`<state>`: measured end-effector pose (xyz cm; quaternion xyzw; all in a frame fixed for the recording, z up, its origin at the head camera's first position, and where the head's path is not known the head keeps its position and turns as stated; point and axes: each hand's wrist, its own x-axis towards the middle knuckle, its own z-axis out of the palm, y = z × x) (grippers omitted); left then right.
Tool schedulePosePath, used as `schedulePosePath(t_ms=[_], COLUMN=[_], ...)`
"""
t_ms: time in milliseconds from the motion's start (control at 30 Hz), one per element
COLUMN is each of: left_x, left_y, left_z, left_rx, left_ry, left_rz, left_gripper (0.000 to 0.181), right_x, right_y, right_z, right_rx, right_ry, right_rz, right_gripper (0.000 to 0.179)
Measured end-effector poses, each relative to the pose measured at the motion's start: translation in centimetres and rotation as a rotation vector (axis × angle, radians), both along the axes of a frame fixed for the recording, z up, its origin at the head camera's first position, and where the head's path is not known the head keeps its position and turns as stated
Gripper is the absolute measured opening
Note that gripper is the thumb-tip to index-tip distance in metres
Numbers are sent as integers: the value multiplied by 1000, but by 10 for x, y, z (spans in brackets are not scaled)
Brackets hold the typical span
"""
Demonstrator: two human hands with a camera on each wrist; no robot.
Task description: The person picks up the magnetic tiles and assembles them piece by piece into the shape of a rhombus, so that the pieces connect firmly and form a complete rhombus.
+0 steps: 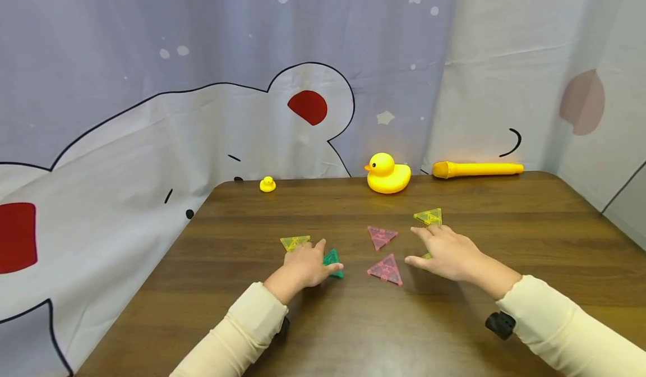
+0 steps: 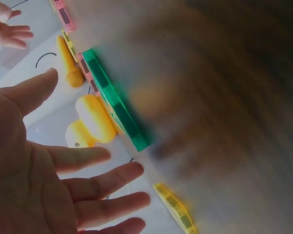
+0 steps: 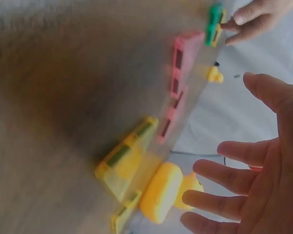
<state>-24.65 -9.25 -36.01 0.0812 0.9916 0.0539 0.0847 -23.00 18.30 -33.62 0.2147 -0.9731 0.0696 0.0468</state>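
Note:
My left hand (image 1: 306, 265), fingers spread and relaxed, hovers over the table beside a green translucent triangle tile (image 1: 331, 257). Thumb and index finger overlap that tile in the head view, while the left wrist view has the palm holding nothing. A yellow triangle tile (image 1: 294, 242) lies just beyond the left fingers. Between the hands are two pink triangle tiles, one farther (image 1: 382, 237) and one nearer (image 1: 387, 270). My right hand (image 1: 448, 253), also spread and holding nothing, partly hides a yellow triangle tile (image 3: 129, 158). Another yellow triangle tile (image 1: 430, 216) sits past its fingertips.
Along the back edge of the wooden table (image 1: 333, 332) stand a small yellow duck (image 1: 267, 184), a larger yellow duck (image 1: 388, 176) and a yellow toy microphone (image 1: 476, 169). A patterned curtain (image 1: 227, 124) hangs close behind the table.

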Motion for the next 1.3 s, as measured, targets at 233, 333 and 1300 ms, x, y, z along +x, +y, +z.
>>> schedulePosePath(t_ms=[233,333,1300], left_x=[-4,-5,-21], left_y=[8,10,5], left_z=[0,1,6], left_rx=[-87,-92,215], left_ry=[-45,-53,-130], left_rz=[23,28,37], left_gripper=[63,57,61], right_x=[-1,-1,-12], right_y=[-16,-21,-48], right_z=[-15,-19,-30], right_rx=[79,95,67], right_ry=[-57,-76,-149], right_rz=[52,60,82], right_gripper=[60,56,20])
